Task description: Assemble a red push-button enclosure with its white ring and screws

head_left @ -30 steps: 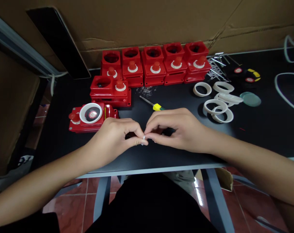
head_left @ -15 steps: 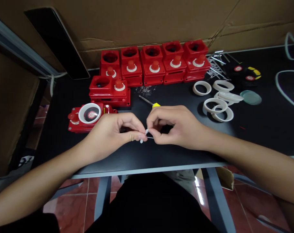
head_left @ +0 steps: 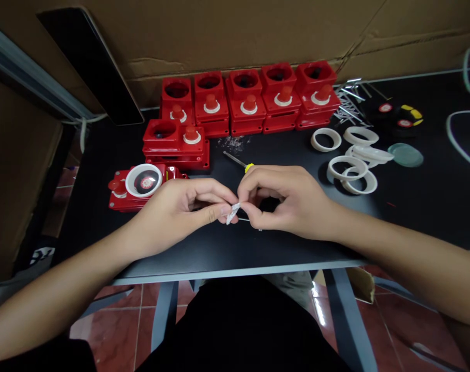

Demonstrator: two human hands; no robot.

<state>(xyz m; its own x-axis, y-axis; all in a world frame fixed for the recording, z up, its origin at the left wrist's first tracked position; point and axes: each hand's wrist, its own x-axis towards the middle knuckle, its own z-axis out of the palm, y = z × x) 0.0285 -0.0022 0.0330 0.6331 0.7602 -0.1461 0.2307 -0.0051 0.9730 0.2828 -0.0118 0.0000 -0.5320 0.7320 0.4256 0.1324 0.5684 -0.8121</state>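
Observation:
Between the fingertips of both hands is a small crumpled white strip (head_left: 233,212), too small to name surely. My left hand (head_left: 184,206) pinches its lower part between thumb and fingers. My right hand (head_left: 281,199) pinches the upper end, its fingers curled. Below the fingertips, a thin metal rod (head_left: 244,220) shows in part, partly hidden by my right hand. Beyond the right knuckles lies a screwdriver (head_left: 237,160) with a yellow handle, mostly covered. Left of my left hand sits a red housing (head_left: 117,201) with a white ring (head_left: 127,181) around its round window.
Several red housings (head_left: 245,121) with orange-red knobs stand along the cardboard wall (head_left: 235,36). White rings (head_left: 326,146), clear discs (head_left: 407,155), metal rods (head_left: 349,111) and black-and-yellow round parts (head_left: 411,114) lie at right. A dark flat panel (head_left: 91,67) leans at left.
The white strip now shows longer and flatter between my fingertips. My right hand has shifted slightly right, and the camera view has moved a little.

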